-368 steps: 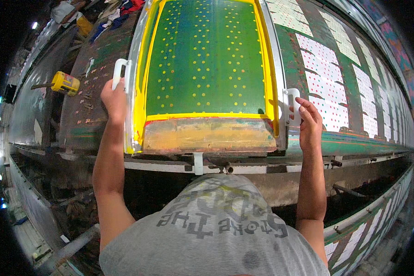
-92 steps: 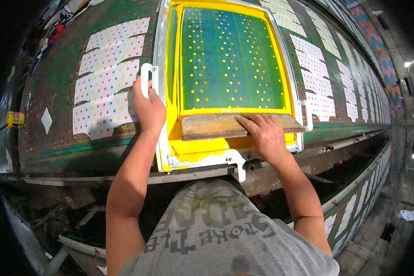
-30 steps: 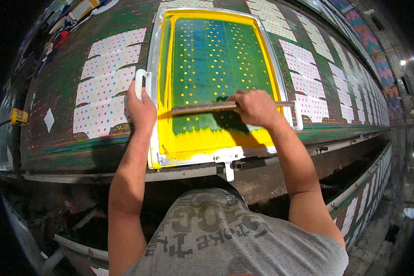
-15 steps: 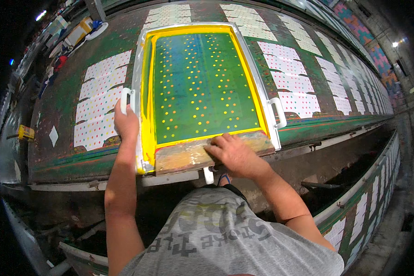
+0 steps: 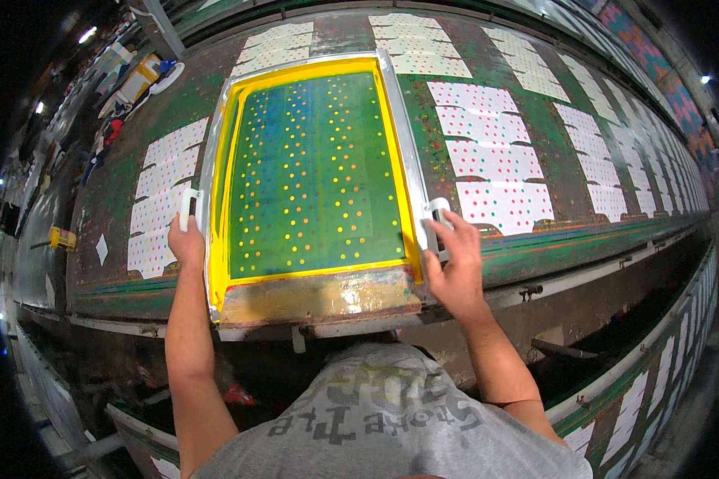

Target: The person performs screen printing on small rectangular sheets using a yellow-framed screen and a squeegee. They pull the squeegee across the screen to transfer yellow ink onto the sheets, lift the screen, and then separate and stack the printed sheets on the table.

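A silkscreen frame (image 5: 391, 88) lies on the long printing table, with a green mesh (image 5: 319, 199) covered in rows of yellow and orange dots and bordered in yellow ink. My left hand (image 5: 187, 243) is closed round the white handle (image 5: 187, 209) on its left side. Beside the right handle (image 5: 438, 211) is my right hand (image 5: 458, 267), thumb and fingers apart around it; whether they touch it is hard to tell. A wooden squeegee (image 5: 319, 302), worn and shiny, rests across the near end of the frame with no hand on it.
White dotted pieces (image 5: 495, 191) lie in rows along the table to the right, others (image 5: 168, 191) to the left. A yellow tool (image 5: 62, 239) sits at the left end. A rail with metal stops (image 5: 527, 293) runs along the near edge. Another printing table (image 5: 615, 407) stands at lower right.
My right hand has left the squeegee and moved right to the right handle. The frame appears lower and further left in view, my left hand still on its handle.
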`<state>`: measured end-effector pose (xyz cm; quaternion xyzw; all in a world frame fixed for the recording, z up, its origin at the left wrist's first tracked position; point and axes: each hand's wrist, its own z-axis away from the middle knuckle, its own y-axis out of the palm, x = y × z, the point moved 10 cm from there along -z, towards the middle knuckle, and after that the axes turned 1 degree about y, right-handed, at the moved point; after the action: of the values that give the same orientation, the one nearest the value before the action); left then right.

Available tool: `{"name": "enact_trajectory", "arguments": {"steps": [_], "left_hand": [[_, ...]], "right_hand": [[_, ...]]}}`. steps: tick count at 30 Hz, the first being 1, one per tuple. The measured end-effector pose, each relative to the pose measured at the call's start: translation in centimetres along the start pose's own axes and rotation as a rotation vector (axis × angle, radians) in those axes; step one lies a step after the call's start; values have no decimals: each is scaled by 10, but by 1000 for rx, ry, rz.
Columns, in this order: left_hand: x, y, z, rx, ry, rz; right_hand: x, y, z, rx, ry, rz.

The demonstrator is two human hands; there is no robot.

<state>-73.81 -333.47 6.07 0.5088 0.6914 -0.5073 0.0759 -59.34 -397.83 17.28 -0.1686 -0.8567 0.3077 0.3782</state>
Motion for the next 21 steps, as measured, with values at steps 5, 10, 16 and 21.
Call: {"name": "enact_trajectory", "arguments": {"steps": [5,10,16,21], "left_hand": [[-9,-4,3,30,7,3],[-15,-4,7,48,18,27],[4,4,8,101,-83,78],[0,-1,4,95,-89,145]], "right_hand": [[-92,29,3,58,387,-279],[-107,47,3,159,609,-525],[-86,36,-9,179,748,-585],[-75,13,-19,113,628,-654]]}}
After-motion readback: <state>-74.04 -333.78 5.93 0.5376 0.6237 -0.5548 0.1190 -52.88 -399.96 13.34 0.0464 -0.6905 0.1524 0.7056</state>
